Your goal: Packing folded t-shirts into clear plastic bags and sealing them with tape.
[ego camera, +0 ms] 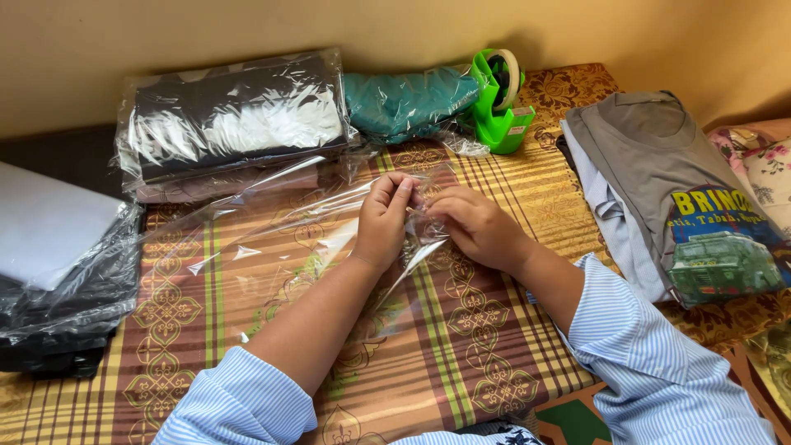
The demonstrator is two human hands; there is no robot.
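Both hands are closed at frame centre: the clear plastic bag (272,239) is pinched at its edge by the left hand (384,218) and right hand (476,228), above the patterned bedsheet (461,330); a green tape dispenser (499,103) is seen behind.

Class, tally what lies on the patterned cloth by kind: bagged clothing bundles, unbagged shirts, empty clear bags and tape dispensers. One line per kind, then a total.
Bagged clothing bundles: 3 (dark, teal, left-edge stack)
Unbagged grey shirts: 1 pile
Empty clear bags: 1, pinched by both hands
Green tape dispensers: 1
Total: 6
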